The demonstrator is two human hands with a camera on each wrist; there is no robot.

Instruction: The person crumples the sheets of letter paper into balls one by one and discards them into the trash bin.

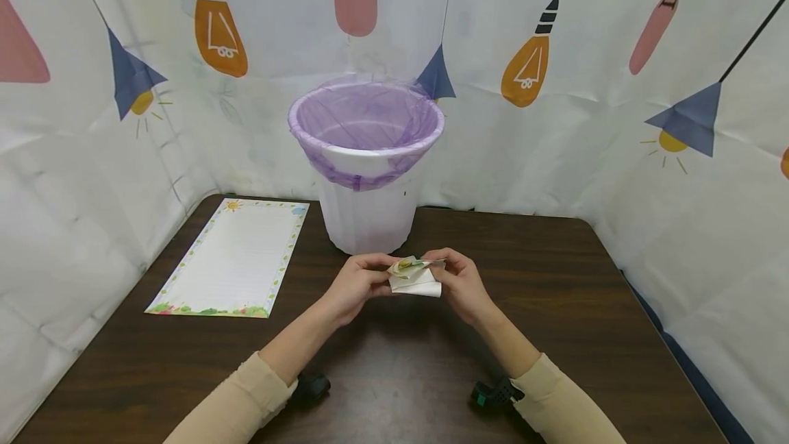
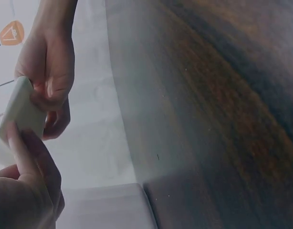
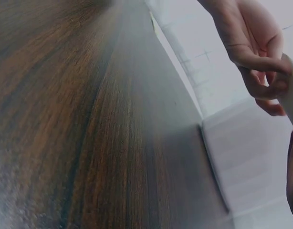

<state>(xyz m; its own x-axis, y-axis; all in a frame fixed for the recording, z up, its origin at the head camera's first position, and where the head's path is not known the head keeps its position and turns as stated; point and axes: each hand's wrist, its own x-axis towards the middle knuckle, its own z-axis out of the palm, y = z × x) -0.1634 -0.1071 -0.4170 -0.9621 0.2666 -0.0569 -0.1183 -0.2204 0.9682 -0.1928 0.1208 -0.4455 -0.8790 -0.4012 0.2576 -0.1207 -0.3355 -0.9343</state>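
Observation:
Both hands hold a small folded sheet of paper point(image 1: 419, 286) above the table, just in front of the bin. It is white, with a green and yellow printed edge showing on top. My left hand point(image 1: 360, 286) pinches its left end between thumb and fingers. At the other end, my right hand point(image 1: 459, 286) grips it the same way. In the left wrist view the folded paper point(image 2: 23, 112) appears as a pale flat packet with fingers at both ends. Only a strip of the paper point(image 3: 291, 95) enters the right wrist view, at the right edge.
A white bin point(image 1: 368, 218) lined with a purple bag point(image 1: 370, 115) stands at the table's back. Left of it, a flat sheet with a decorated border point(image 1: 237, 259) lies on the dark wooden table point(image 1: 542, 307). Patterned white cloth point(image 1: 616, 156) hangs behind and along both sides.

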